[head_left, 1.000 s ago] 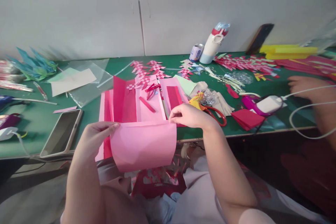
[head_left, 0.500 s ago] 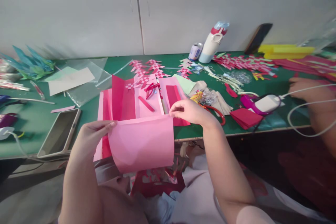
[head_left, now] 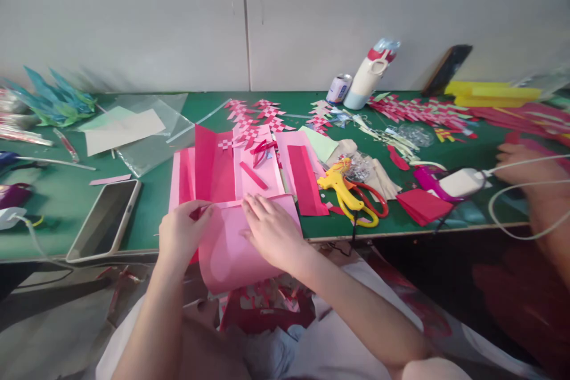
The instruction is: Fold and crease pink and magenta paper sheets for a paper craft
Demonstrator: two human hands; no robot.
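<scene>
A pink paper sheet (head_left: 231, 252) lies over the table's front edge, its lower part curving down above my lap. A narrow strip along its top edge is folded. My left hand (head_left: 184, 228) pinches the left end of that top edge. With fingers stretched out, my right hand (head_left: 271, 225) rests flat on the fold near its middle. Behind the sheet are folded dark pink papers (head_left: 214, 160), a light pink sheet (head_left: 249, 157) and a loose dark pink strip (head_left: 253, 176).
Yellow-handled scissors (head_left: 345, 193) lie to the right, beside red handles and a pack of dark pink paper (head_left: 423, 206). A phone (head_left: 104, 219) lies at left. Woven paper pieces (head_left: 243, 122), a can (head_left: 339, 89) and a bottle (head_left: 369, 74) are behind. Another person's hand (head_left: 519, 160) is at right.
My right hand has left the sheet's right corner and moved left onto the folded edge, fingers now flat. My left hand still pinches the left end. The yellow-handled scissors are now uncovered.
</scene>
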